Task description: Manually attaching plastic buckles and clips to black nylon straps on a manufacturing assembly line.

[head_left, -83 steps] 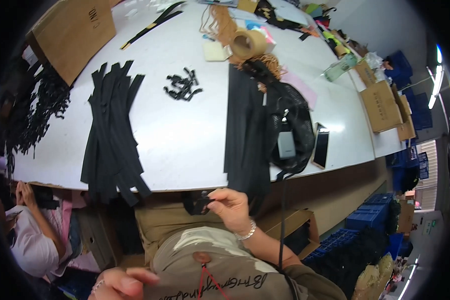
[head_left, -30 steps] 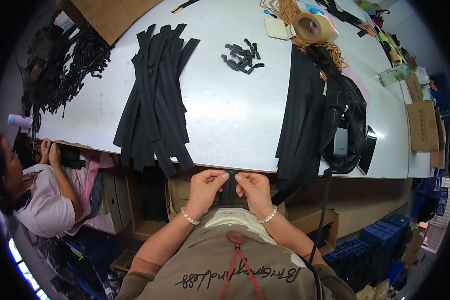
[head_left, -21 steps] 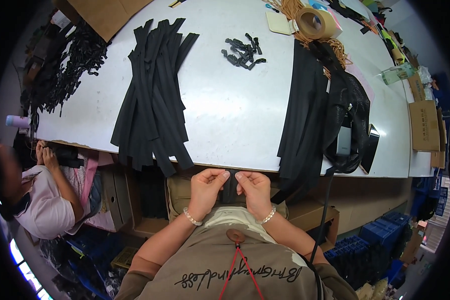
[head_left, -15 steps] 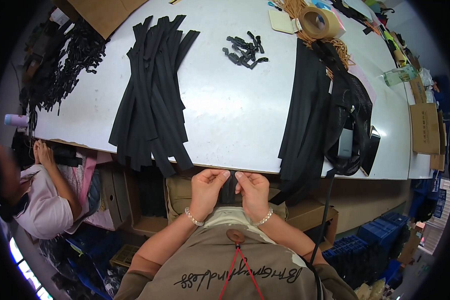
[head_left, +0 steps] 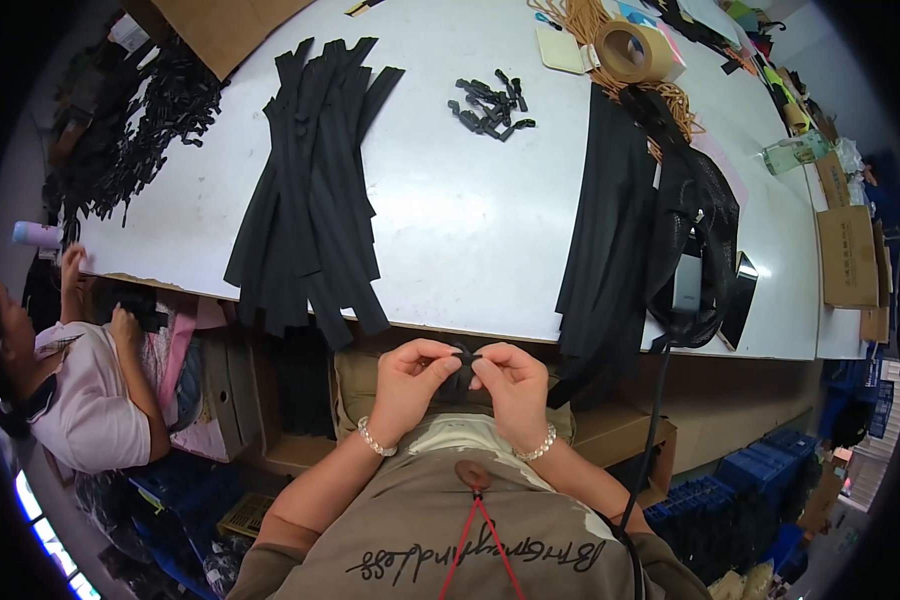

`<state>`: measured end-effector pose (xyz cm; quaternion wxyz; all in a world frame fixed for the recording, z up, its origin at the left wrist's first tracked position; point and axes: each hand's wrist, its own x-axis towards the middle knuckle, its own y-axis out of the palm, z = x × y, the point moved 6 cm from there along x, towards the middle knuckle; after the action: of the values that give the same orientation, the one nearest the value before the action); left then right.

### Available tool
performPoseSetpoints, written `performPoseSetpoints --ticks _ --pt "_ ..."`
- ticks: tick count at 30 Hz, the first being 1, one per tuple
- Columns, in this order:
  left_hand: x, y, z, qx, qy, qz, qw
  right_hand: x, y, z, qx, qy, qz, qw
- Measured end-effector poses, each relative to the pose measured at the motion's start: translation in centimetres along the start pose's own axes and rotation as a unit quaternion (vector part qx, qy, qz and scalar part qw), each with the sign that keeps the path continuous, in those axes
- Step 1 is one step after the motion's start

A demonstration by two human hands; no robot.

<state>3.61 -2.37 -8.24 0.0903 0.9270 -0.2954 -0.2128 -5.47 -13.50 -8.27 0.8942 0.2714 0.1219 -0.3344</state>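
Note:
Just in front of the table edge, my left hand [head_left: 413, 382] and my right hand [head_left: 509, 384] meet, both closed in a pinch. Between their fingertips is a black fabric strip [head_left: 461, 382], its upper end bunched or folded; the fine detail there is too small to make out. A bundle of long black strips [head_left: 315, 200] lies on the table to the left, with ends hanging past the edge. To the right lies a second stack of black strips [head_left: 603, 220]. Several small black pieces [head_left: 492, 104], possibly zipper pulls, sit loose farther back.
A heap of small black parts [head_left: 140, 140] covers the far left of the white table [head_left: 460, 230]. At the right are a tape roll [head_left: 632, 52], a phone [head_left: 687, 285] and a black cord [head_left: 654, 420]. A co-worker [head_left: 100, 390] sits at the left.
My fingertips have come together on the strip, and its upper end is now bunched between them. The co-worker has leaned back, raising one hand toward the table edge.

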Motion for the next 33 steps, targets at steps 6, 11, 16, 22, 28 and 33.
performPoseSetpoints --ticks 6,11,16,22,28,33 --pt "-1.0 1.0 -3.1 0.048 0.168 0.081 0.981 -1.5 1.2 3.8 -0.059 -0.18 0.077 0.979" --pt "-1.5 1.4 -3.8 0.055 0.226 0.096 0.968 -2.0 1.3 4.6 -0.117 -0.23 0.093 0.962" --pt "-1.6 1.6 -3.3 0.02 0.127 0.097 0.987 -2.0 1.3 4.6 -0.122 -0.173 0.095 0.973" --pt "-1.4 1.6 -1.9 -0.016 0.01 0.087 0.996 -1.6 1.1 3.0 -0.076 -0.058 0.102 0.99" --pt "-1.5 1.6 -2.2 0.016 -0.053 0.077 0.995 -1.6 0.7 2.7 -0.085 -0.028 0.087 0.992" --pt "-1.8 1.6 -2.9 0.147 -0.051 0.075 0.985 -1.7 1.1 3.6 -0.064 -0.05 0.082 0.993"
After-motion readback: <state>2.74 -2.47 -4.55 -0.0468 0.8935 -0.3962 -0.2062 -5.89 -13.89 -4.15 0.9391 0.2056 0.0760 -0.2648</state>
